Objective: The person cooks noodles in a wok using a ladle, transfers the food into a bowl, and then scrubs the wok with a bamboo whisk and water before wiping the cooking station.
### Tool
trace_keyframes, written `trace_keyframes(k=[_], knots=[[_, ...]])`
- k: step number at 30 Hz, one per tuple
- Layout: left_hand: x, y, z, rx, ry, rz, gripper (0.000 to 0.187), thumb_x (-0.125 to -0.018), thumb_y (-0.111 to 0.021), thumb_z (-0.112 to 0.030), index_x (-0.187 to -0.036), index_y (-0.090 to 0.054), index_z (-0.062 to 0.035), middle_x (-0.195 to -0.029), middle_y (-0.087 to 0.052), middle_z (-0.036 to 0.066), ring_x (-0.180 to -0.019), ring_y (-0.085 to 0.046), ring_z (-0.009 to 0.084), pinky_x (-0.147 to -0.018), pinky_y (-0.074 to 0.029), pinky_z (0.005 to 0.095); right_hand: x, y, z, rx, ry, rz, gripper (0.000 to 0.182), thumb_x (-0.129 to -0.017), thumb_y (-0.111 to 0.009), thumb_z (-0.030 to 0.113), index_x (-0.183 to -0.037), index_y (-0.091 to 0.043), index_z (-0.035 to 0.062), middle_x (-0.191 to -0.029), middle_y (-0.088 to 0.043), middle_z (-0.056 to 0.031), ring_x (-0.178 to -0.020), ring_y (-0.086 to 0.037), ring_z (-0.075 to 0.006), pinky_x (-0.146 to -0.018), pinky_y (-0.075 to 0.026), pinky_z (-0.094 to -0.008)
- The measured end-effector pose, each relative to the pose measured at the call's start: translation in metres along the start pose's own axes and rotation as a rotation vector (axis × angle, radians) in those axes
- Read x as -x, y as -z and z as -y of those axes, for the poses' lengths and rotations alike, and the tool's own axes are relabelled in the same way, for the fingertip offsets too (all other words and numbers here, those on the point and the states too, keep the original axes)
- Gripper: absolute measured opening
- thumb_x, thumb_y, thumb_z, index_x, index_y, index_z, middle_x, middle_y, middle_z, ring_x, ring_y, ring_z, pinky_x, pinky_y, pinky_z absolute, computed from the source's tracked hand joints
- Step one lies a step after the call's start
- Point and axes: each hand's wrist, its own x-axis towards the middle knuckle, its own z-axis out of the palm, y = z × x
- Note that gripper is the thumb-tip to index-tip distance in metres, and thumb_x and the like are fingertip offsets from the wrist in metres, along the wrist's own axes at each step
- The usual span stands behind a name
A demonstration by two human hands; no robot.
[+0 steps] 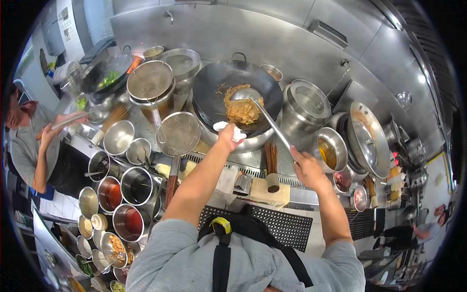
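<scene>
A black wok sits on the burner in front of me, with brown noodles heaped in it. My left hand grips a folded white cloth at the wok's near rim; whether a handle lies under the cloth is hidden. My right hand is closed around the handle of a long metal ladle, whose bowl rests on the noodles. A bamboo wok brush stands below the wok, between my forearms.
Left are a mesh strainer, a strainer on a pot and several sauce containers. A lidded pot, a bowl of yellow liquid and a large pan stand right. A co-worker handles another wok.
</scene>
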Motion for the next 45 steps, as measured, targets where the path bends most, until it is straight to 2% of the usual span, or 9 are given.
trace_keyframes(k=[4,11,16,23,30,32,37,40,45], knots=[[0.080,-0.014,-0.008,-0.029,0.070,0.110,0.015,-0.087,-0.047,-0.025,-0.098,-0.051,-0.0152,-0.088,-0.058,0.005,-0.083,-0.057,0.0253,-0.066,-0.048,0.0430,0.066,0.071,-0.013,-0.702,-0.117,0.195,0.059,-0.072,-0.067,0.000,-0.127,-0.049,0.0089,-0.077,-0.064,-0.0078,-0.060,-0.058,-0.0096,-0.057,-0.047,-0.0234],[0.049,0.007,0.019,0.009,-0.089,0.106,0.016,-0.086,-0.049,-0.026,-0.097,-0.053,-0.0140,-0.094,-0.058,0.006,-0.088,-0.057,0.0263,-0.074,-0.048,0.0448,-0.002,0.027,-0.016,-0.342,0.074,0.180,0.053,-0.076,-0.057,0.012,-0.127,-0.046,0.0070,-0.072,-0.061,-0.0207,-0.063,-0.060,-0.0350,-0.061,-0.048,-0.0415],[0.099,0.043,0.055,-0.107,0.216,0.130,0.016,-0.085,-0.046,-0.017,-0.100,-0.053,-0.0150,-0.088,-0.059,0.004,-0.075,-0.058,0.0265,-0.063,-0.047,0.0477,0.007,0.029,0.008,-0.179,0.016,0.140,0.051,-0.074,-0.053,0.009,-0.124,-0.048,0.0057,-0.082,-0.061,-0.0227,-0.075,-0.060,-0.0385,-0.071,-0.048,-0.0461],[0.081,-0.009,-0.012,-0.035,-0.029,0.117,0.019,-0.083,-0.047,-0.023,-0.088,-0.055,-0.0065,-0.085,-0.062,0.011,-0.079,-0.061,0.0293,-0.063,-0.051,0.0410,-0.041,0.022,-0.007,-0.246,0.156,0.237,0.052,-0.073,-0.059,0.013,-0.123,-0.048,0.0067,-0.083,-0.062,-0.0209,-0.075,-0.059,-0.0386,-0.068,-0.047,-0.0448],[0.077,0.046,0.052,-0.070,0.096,0.025,0.014,-0.081,-0.048,-0.018,-0.092,-0.052,-0.0122,-0.084,-0.059,0.009,-0.078,-0.057,0.0284,-0.064,-0.048,0.0482,-0.006,-0.030,-0.002,-0.534,0.035,-0.180,0.059,-0.078,-0.055,0.011,-0.134,-0.037,0.0079,-0.071,-0.057,-0.0177,-0.060,-0.058,-0.0318,-0.061,-0.047,-0.0392],[0.085,0.044,0.044,-0.015,-0.025,0.283,0.012,-0.081,-0.048,-0.019,-0.090,-0.051,-0.0124,-0.083,-0.058,0.009,-0.077,-0.057,0.0285,-0.062,-0.048,0.0477,0.009,-0.049,0.004,-0.704,-0.023,-0.174,0.064,-0.076,-0.056,0.005,-0.137,-0.034,0.0082,-0.078,-0.056,-0.0156,-0.066,-0.057,-0.0259,-0.064,-0.046,-0.0330],[0.050,-0.004,-0.009,-0.043,-0.042,-0.025,0.009,-0.080,-0.050,-0.021,-0.085,-0.051,-0.0130,-0.078,-0.056,0.005,-0.075,-0.057,0.0270,-0.062,-0.048,0.0427,0.015,-0.127,0.018,-0.825,0.014,-0.210,0.066,-0.076,-0.054,0.004,-0.138,-0.030,0.0076,-0.101,-0.053,-0.0231,-0.080,-0.057,-0.0311,-0.071,-0.046,-0.0341],[0.028,0.001,-0.015,-0.095,-0.075,-0.065,0.012,-0.079,-0.051,-0.019,-0.088,-0.052,-0.0110,-0.085,-0.060,0.010,-0.081,-0.060,0.0295,-0.066,-0.049,0.0430,0.008,-0.134,0.019,-1.081,-0.166,-0.205,0.061,-0.081,-0.052,0.001,-0.138,-0.032,0.0086,-0.076,-0.048,-0.0009,-0.063,-0.045,-0.0086,-0.057,-0.041,-0.0241],[0.000,0.005,-0.010,-0.112,-0.021,-0.017,0.011,-0.080,-0.051,-0.021,-0.087,-0.051,-0.0138,-0.084,-0.057,0.006,-0.081,-0.057,0.0268,-0.071,-0.047,0.0440,-0.025,-0.094,-0.012,-1.062,-0.368,-0.202,0.060,-0.079,-0.051,0.003,-0.136,-0.032,0.0018,-0.075,-0.055,-0.0083,-0.063,-0.049,-0.0124,-0.058,-0.043,-0.0266]])
